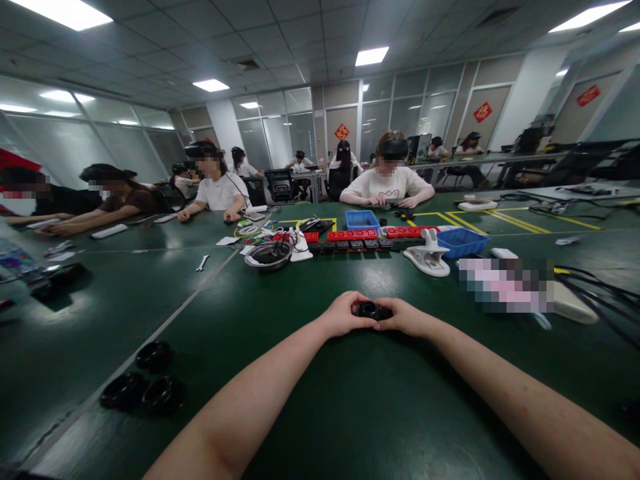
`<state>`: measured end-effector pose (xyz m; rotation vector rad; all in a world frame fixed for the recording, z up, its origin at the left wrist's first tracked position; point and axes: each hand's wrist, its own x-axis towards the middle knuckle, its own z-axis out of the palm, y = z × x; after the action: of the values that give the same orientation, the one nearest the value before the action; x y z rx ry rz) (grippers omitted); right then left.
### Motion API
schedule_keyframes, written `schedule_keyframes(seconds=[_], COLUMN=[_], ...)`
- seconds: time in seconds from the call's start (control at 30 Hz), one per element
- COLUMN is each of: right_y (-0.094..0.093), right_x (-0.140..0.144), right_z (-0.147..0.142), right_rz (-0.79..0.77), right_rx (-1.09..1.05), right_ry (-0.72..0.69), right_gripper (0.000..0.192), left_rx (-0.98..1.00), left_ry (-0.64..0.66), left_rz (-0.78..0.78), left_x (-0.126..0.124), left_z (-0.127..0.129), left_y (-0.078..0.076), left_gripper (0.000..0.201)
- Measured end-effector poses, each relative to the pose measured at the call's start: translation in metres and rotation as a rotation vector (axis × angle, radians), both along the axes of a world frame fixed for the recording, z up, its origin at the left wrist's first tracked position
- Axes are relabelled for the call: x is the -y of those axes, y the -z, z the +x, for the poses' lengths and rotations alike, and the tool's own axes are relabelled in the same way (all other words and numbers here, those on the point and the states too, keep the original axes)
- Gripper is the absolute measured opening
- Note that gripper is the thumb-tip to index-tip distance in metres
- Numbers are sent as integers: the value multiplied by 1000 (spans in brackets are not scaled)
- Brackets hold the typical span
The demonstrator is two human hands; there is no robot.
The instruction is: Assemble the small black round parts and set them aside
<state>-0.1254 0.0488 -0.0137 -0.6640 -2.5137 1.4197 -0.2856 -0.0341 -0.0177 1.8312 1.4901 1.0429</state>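
Both of the person's hands meet over the middle of the green bench [310,400]. The left hand [345,313] and the right hand [405,317] each curl their fingers around a small black ring-shaped part [371,310], gripping it between them just above the bench top. Only the top of the part shows between the thumbs; the rest is hidden by the fingers.

To the left, near the bench edge, three black rings [145,387] lie loose in a cluster, two of them touching and the third just beside.

Farther off, across the bench, stand the containers. A round metal bowl [269,255] holds dark bits and what look like wires; its contents are too small to name. Behind it a small blue tray [362,219] sits with its inside out of sight. A second blue tray [463,242] stands to the right, tilted toward the camera, and what it holds cannot be told. Between the two, a row of red and black blocks [357,239] lies in lines. A white clamp [429,257] rests just beside the second tray, and a small wrench [202,263] lies alone to the left of the bowl.

Other people sit along the far side of the bench, their hands on the surface in front of them.
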Motion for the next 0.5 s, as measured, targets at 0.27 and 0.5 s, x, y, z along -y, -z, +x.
schedule_keyframes(seconds=[0.27, 0.5], right_y=[8, 21], right_x=[2, 14], right_z=[-4, -19], right_rz=[192, 579], right_rx=[13, 157], right_ry=[151, 455], right_gripper=[29, 22], left_rx=[-69, -211], left_ry=[-144, -477], left_rz=[37, 74], left_x=[2, 3], left_z=[10, 26], left_y=[2, 6], left_gripper=[44, 39])
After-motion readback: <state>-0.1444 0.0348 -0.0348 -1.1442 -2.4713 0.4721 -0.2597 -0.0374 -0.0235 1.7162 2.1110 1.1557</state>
